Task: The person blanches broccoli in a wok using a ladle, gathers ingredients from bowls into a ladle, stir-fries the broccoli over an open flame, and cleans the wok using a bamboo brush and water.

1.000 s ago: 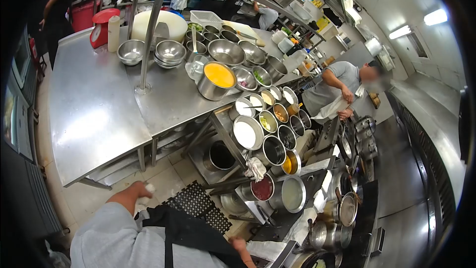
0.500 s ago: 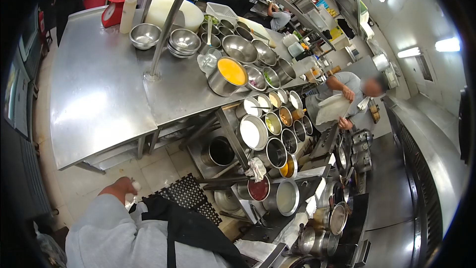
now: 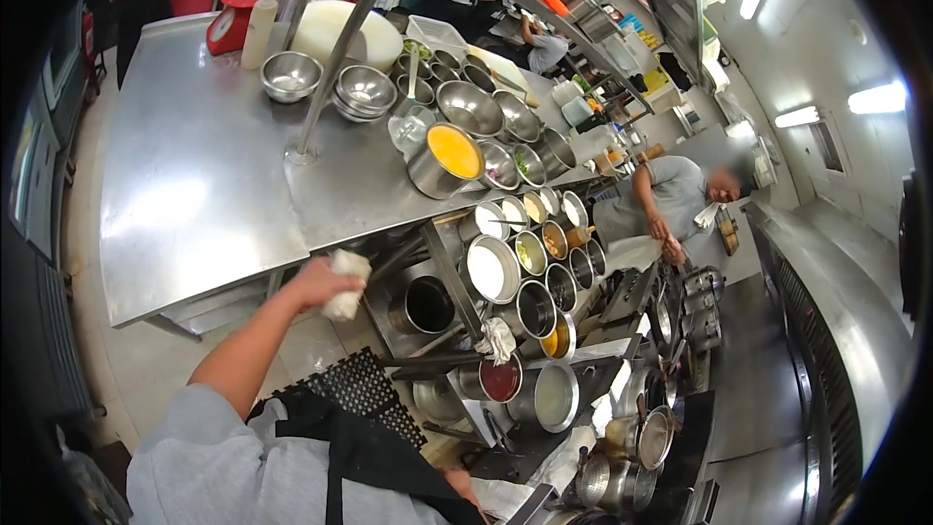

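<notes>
One whitish cloth [image 3: 347, 290] gripped in the left hand [image 3: 319, 282], near the front edge of the steel table [image 3: 194, 233].
Held in a closed grasp at the end of an outstretched bare forearm [image 3: 248, 350]; right hand [image 3: 457, 480] low beside the black apron [image 3: 379, 462], partly hidden, impossible to tell whether open or closed. Close to the cloth, a dark-looking pot [image 3: 428, 304] on a low shelf; farther right, rows of filled metal containers [image 3: 535, 309]. On the table, a pot of yellow liquid [image 3: 447, 160] beside steel bowls [image 3: 470, 109]; beyond the containers, a co-worker [image 3: 675, 185] in a grey top.
</notes>
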### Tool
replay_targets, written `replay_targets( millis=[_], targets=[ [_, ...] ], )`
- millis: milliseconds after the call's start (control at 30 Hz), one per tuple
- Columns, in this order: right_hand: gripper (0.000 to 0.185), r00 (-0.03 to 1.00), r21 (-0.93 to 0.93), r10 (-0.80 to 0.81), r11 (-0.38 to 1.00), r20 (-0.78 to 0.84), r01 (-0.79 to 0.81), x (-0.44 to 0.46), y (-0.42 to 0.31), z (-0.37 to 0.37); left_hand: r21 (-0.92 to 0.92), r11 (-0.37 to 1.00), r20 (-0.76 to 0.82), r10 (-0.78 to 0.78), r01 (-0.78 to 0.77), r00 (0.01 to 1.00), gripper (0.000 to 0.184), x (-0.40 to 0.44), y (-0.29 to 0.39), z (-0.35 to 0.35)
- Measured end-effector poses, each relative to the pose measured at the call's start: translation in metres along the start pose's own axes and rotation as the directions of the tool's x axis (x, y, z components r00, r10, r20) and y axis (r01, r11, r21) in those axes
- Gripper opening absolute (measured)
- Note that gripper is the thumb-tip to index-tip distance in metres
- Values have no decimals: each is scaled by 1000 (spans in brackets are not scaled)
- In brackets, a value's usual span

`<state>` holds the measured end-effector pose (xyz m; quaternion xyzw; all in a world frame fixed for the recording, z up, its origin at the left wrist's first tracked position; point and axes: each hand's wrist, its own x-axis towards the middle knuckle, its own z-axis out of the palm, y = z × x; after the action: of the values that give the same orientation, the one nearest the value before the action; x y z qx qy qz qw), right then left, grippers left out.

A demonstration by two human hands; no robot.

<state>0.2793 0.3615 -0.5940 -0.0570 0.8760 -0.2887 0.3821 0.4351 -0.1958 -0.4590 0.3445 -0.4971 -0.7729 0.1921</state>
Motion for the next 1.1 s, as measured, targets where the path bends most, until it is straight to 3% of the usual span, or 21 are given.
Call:
replay_targets(
  millis=[67, 100, 133, 167, 233, 267, 333, 600, 667, 733, 767, 800, 833, 867, 900, 933, 967, 1000, 1033, 1067, 1100],
  targets=[
    [12, 997, -306, -67, 949, 46, 78, -1, 32, 9, -92, 994, -133, 48, -60, 990, 42, -4, 17, -7],
    [13, 997, -366, -58, 928, 57, 75, -2, 40, 15, -243, 966, -156, 53, -91, 986, 42, 2, 21, -19],
    [14, 998, -369, -33, 928, 57, 52, -3, 48, 18, -386, 915, -181, 52, -120, 982, 42, 6, 22, -36],
    [15, 998, -357, -4, 934, 55, 23, -4, 51, 21, -375, 920, -179, 52, -117, 982, 42, 11, 15, -47],
    [17, 998, -327, 33, 945, 56, -13, -1, 56, 28, -447, 867, -365, 46, -218, 930, 40, 24, 5, -64],
    [18, 997, -321, 43, 947, 59, -22, 0, 57, 30, -439, 871, -363, 52, -220, 930, 40, 25, 7, -65],
    [20, 996, -317, 59, 948, 67, -35, 1, 63, 33, -601, 765, -327, 31, -233, 944, 41, 23, 4, -67],
    [29, 993, -315, 25, 949, 114, 12, 6, 82, 38, -595, 787, -248, 9, -160, 969, 41, 29, -2, -77],
    [31, 989, -341, -59, 934, 134, 102, 13, 86, 37, -596, 786, -242, 16, -162, 970, 41, 29, -3, -78],
    [34, 892, -480, -356, 753, 279, 451, 39, 108, 24, -602, 783, -244, 5, -156, 970, 41, 26, -2, -75],
    [35, 784, -439, -511, 650, 353, 621, 61, 129, 23, -599, 787, -243, -3, -148, 970, 41, 24, 0, -73],
    [28, 954, -73, -91, 991, 285, 116, 55, 90, 28, -602, 787, -214, -1, -131, 977, 42, 28, -5, -76],
    [22, 924, 407, 348, 830, 157, -382, 53, 56, 34, -604, 790, -161, 12, -109, 987, 43, 37, -15, -85],
    [21, 936, 465, 328, 813, 131, -350, 42, 31, 31, -602, 793, -170, -13, -93, 985, 45, 32, -9, -81],
    [22, 958, 237, 283, 928, 49, -287, 43, 17, 30, -606, 794, -152, -46, -56, 987, 51, 35, -13, -86],
    [24, 958, 277, 272, 917, 89, -286, 56, 28, 36, -572, 817, -145, -22, -66, 989, 62, 42, -23, -94],
    [21, 933, 272, 358, 894, 43, -356, 32, -4, 31, -548, 835, -139, -38, -44, 990, 65, 40, -19, -93],
    [18, 998, -236, 3, 972, 64, 13, 61, 44, 43, -525, 851, -140, -59, -23, 988, 69, 34, -16, -90],
    [19, 950, -707, -234, 636, 208, 311, 42, 33, 37, -513, 858, -120, -45, -24, 992, 70, 36, -19, -93],
    [22, 933, -833, -96, 427, 346, 353, 35, 25, 37, -505, 863, -103, -33, -24, 994, 71, 40, -22, -96],
    [22, 903, -819, 11, 426, 430, 385, 20, 13, 33, -495, 869, -91, -24, -24, 996, 70, 43, -24, -98]
  ],
)
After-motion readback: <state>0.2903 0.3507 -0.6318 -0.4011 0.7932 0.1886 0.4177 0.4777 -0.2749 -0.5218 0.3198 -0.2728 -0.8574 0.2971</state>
